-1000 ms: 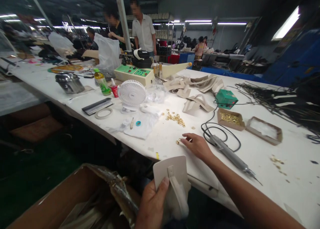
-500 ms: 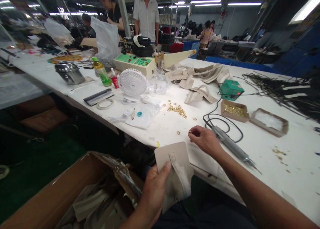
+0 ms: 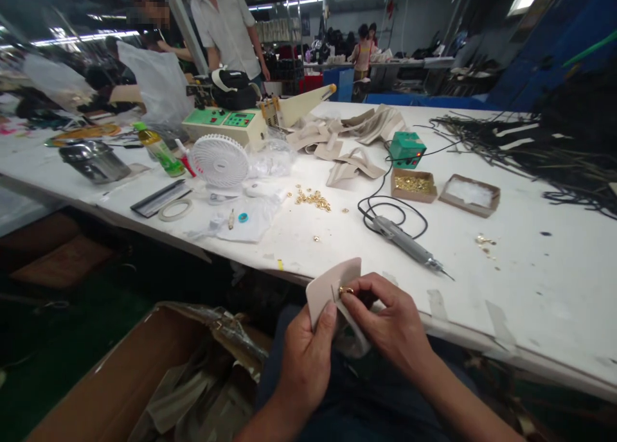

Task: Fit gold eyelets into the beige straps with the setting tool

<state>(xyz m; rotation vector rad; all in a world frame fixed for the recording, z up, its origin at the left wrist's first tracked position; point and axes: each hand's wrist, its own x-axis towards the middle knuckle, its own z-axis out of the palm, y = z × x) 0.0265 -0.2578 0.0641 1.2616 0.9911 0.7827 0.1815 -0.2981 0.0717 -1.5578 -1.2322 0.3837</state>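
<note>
My left hand (image 3: 308, 349) grips a beige flat panel (image 3: 324, 288) with a strap on it, thumb on its face, just off the table's front edge. Between the thumb and forefinger of my right hand (image 3: 385, 307) is a small gold metal fitting (image 3: 346, 290), held against the panel's face by the strap. Whether the fitting has gone into the panel, I cannot tell. A loose pile of like gold fittings (image 3: 313, 199) lies on the white table (image 3: 270, 252), and a single one (image 3: 316, 238) lies nearer to me.
A grey electric screwdriver (image 3: 407, 243) is wired to a green box (image 3: 407, 150). Behind it are a carton of gold pieces (image 3: 413, 184) and beige panels (image 3: 357, 166). A white fan (image 3: 219, 162) stands left. Below, a cardboard box (image 3: 120, 371) holds beige pieces. Other people stand beyond the table.
My right hand has picked a gold fitting off the table and brought it to the panel in my left hand. The panel has tilted, and the camera view has swung right.
</note>
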